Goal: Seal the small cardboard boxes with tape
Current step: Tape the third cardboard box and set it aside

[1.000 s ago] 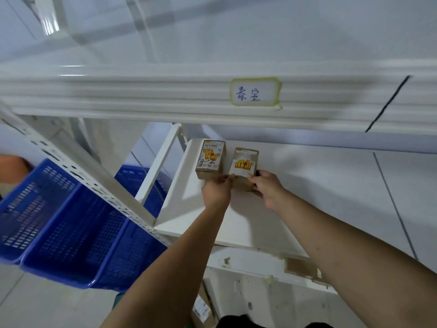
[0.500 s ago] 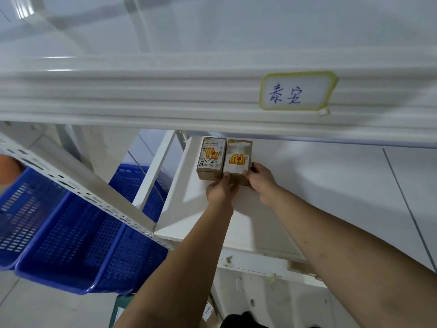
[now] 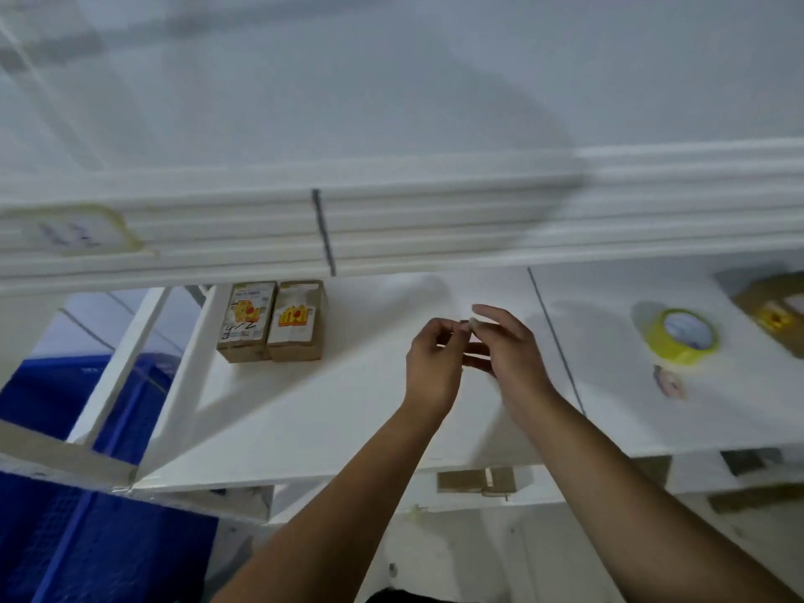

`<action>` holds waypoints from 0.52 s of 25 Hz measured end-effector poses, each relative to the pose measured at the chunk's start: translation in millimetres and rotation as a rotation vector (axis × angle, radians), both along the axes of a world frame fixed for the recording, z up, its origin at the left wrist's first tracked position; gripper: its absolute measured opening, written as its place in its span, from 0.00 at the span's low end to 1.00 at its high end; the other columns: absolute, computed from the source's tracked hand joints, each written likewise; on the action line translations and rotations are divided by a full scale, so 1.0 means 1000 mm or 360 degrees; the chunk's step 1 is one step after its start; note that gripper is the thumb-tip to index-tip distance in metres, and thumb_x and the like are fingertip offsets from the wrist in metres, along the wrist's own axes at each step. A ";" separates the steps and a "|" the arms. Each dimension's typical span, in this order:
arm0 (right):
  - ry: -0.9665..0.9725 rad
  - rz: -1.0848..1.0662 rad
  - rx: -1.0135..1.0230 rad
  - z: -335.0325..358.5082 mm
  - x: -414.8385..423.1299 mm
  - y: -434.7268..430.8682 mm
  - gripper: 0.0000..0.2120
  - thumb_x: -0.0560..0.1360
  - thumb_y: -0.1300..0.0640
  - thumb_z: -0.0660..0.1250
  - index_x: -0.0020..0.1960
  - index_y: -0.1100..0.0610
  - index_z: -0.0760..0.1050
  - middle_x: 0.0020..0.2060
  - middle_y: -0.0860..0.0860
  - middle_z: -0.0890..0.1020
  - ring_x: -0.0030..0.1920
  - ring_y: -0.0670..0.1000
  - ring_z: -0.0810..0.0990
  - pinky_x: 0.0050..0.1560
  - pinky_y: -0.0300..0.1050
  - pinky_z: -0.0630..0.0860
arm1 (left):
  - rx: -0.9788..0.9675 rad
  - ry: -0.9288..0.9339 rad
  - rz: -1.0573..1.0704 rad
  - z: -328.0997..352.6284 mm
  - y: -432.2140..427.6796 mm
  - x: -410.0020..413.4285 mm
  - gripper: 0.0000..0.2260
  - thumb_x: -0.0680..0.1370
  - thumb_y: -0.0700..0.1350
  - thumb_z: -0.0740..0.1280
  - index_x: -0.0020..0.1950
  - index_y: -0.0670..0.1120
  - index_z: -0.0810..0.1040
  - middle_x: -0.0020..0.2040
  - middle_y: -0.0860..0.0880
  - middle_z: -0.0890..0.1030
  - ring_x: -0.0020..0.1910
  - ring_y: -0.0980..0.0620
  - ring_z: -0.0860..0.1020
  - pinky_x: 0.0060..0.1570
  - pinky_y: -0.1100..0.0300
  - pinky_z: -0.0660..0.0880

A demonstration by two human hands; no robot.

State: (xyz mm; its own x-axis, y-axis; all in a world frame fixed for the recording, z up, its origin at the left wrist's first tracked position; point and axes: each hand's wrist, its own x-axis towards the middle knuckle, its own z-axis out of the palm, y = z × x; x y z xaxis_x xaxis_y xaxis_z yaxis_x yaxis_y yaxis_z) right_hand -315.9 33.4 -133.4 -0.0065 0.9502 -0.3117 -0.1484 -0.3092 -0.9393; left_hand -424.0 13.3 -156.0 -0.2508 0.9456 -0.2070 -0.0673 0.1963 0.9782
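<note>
Left cardboard box (image 3: 246,320) touches right cardboard box (image 3: 296,319) at the shelf's (image 3: 348,406) back left corner. A yellow tape roll (image 3: 681,337) lies toward its right edge. Left hand (image 3: 433,367) and right hand (image 3: 509,354) meet fingertip to fingertip; too blurred to tell whether they grasp anything.

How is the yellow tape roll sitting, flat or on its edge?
Flat. The yellow tape roll lies on the white shelf, with its round core hole facing up toward the camera.

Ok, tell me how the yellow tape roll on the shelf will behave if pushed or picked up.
The yellow tape roll lies flat on the white shelf, so a push would probably slide it, not roll it. Its open core suggests it is light and easy to hook with fingers. Set on edge, its round rim would likely roll.
</note>
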 end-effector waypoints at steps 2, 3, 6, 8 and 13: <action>0.0032 -0.0130 -0.0002 0.010 0.063 -0.010 0.11 0.81 0.65 0.67 0.62 0.56 0.81 0.51 0.59 0.87 0.45 0.55 0.90 0.40 0.43 0.84 | 0.0019 0.0011 -0.0142 0.005 0.002 0.060 0.07 0.84 0.47 0.67 0.51 0.46 0.82 0.49 0.45 0.87 0.49 0.43 0.87 0.45 0.55 0.77; 0.0053 -0.0202 -0.0009 0.013 0.095 -0.015 0.11 0.81 0.65 0.68 0.62 0.57 0.81 0.50 0.60 0.87 0.44 0.55 0.89 0.40 0.43 0.84 | 0.0018 0.0015 -0.0202 0.007 0.002 0.093 0.06 0.83 0.45 0.67 0.50 0.46 0.82 0.48 0.44 0.87 0.49 0.41 0.87 0.45 0.54 0.78; 0.0128 -0.0367 -0.0060 0.017 0.188 -0.031 0.10 0.81 0.67 0.68 0.62 0.62 0.80 0.46 0.63 0.85 0.39 0.53 0.88 0.36 0.43 0.83 | -0.0022 -0.0064 -0.0321 0.014 0.001 0.189 0.06 0.82 0.38 0.66 0.47 0.42 0.82 0.45 0.39 0.86 0.46 0.37 0.86 0.43 0.51 0.78; 0.0125 -0.0408 -0.0103 0.019 0.243 -0.040 0.10 0.81 0.67 0.67 0.61 0.63 0.80 0.44 0.61 0.85 0.38 0.52 0.88 0.37 0.43 0.84 | -0.0035 -0.0081 -0.0398 0.014 -0.001 0.244 0.08 0.81 0.35 0.65 0.45 0.42 0.82 0.41 0.41 0.84 0.43 0.39 0.84 0.43 0.49 0.79; -0.0014 -0.0327 -0.0189 0.019 0.373 -0.052 0.09 0.82 0.64 0.67 0.61 0.61 0.81 0.46 0.59 0.85 0.42 0.53 0.85 0.46 0.46 0.82 | -0.0054 -0.0031 -0.0473 0.006 -0.006 0.361 0.09 0.83 0.35 0.64 0.46 0.41 0.81 0.33 0.48 0.81 0.32 0.51 0.79 0.40 0.54 0.79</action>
State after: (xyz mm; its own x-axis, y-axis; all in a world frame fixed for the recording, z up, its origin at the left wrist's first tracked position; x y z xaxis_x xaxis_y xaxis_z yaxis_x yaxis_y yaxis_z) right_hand 57.3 -18.8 -114.5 0.1867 0.8880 -0.4203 -0.2115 -0.3815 -0.8998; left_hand -62.8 7.7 -150.4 0.0405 0.9695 -0.2415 -0.0208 0.2425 0.9699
